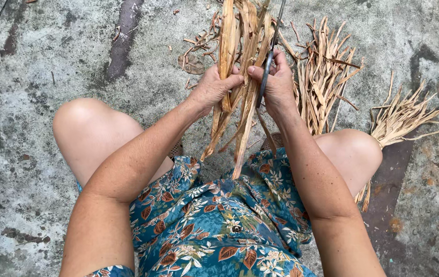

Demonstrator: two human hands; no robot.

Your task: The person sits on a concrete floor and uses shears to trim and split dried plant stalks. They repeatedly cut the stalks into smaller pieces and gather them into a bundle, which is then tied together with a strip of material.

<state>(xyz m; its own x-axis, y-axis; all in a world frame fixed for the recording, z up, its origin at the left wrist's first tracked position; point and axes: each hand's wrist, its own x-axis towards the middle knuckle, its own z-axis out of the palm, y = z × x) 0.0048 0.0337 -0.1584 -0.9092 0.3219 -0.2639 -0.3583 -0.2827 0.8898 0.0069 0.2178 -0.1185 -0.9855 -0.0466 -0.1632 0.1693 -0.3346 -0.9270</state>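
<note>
Patterned blue shorts [219,231] lowest; left hand [214,87] clamps dried strips [240,77] steady, right hand [278,84] closed around dark blade [268,66].

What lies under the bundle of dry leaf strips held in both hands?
Under the bundle show stained concrete floor, loose dry scraps and the floral dress. The floor directly beneath the strips, left hand and right hand is covered.

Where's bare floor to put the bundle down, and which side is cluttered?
Bare concrete floor lies left of the left hand and beyond that knee. Crowded: dry strips piled right of the right hand, another bunch by the right knee, scraps ahead.
</note>
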